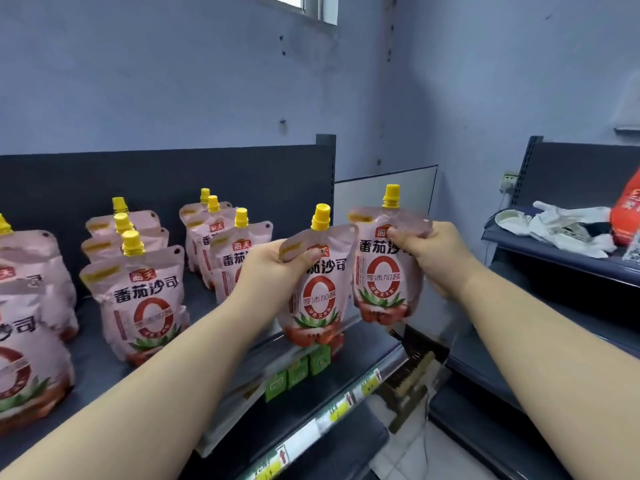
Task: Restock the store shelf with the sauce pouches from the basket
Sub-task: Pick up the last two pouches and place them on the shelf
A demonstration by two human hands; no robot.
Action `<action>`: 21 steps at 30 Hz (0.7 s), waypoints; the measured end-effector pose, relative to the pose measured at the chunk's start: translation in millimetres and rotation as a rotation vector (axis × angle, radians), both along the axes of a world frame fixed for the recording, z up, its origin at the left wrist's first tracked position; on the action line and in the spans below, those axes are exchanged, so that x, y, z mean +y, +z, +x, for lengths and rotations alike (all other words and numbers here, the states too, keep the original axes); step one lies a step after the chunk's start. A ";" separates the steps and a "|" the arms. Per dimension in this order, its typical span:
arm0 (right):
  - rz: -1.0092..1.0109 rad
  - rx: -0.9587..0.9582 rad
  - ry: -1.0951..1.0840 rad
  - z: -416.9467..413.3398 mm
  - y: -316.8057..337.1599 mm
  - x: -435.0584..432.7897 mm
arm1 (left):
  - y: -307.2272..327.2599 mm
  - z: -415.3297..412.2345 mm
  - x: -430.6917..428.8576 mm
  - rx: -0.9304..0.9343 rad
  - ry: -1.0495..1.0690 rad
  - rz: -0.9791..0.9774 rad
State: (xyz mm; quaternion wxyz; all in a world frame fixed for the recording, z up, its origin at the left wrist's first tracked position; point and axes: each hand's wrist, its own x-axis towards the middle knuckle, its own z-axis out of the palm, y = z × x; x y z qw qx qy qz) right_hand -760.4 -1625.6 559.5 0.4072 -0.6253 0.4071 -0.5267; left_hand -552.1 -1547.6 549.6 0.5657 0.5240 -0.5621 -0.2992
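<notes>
While stocked pouches (145,299) stand at 9 o'clock on shelf (197,301), left hand (273,268) grips left pouch (318,299) top; right hand (436,254) pinches right pouch (382,275) at its 3 o'clock.

Our left hand (273,268) is covering the upper left of its pouch (320,299), the thumb blocking the first printed characters. Our right hand (433,251) is hiding the right edge of the other pouch (381,275) in the same way. The picture's left edge is cutting off the nearest shelf pouches (24,358). The rear pouches (192,220) are showing little beyond their caps behind the front ones. The price tags (337,408) are blurring past reading, and the right edge is cropping a red bag (627,213).
</notes>
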 end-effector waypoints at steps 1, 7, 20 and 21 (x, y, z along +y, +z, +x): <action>0.007 -0.008 -0.001 0.9 0.5 -12.2 | 1.8 -0.8 -8.0 -0.042 0.020 -0.014; -0.008 -0.006 0.067 10.2 6.5 -86.2 | 10.4 -7.2 -48.5 -0.482 0.188 -0.111; -0.260 0.394 0.402 81.1 40.8 -236.9 | 39.4 -40.6 -135.8 -1.032 0.412 0.039; -0.288 0.428 0.421 85.8 42.8 -243.7 | 42.2 -41.6 -141.7 -1.074 0.432 0.057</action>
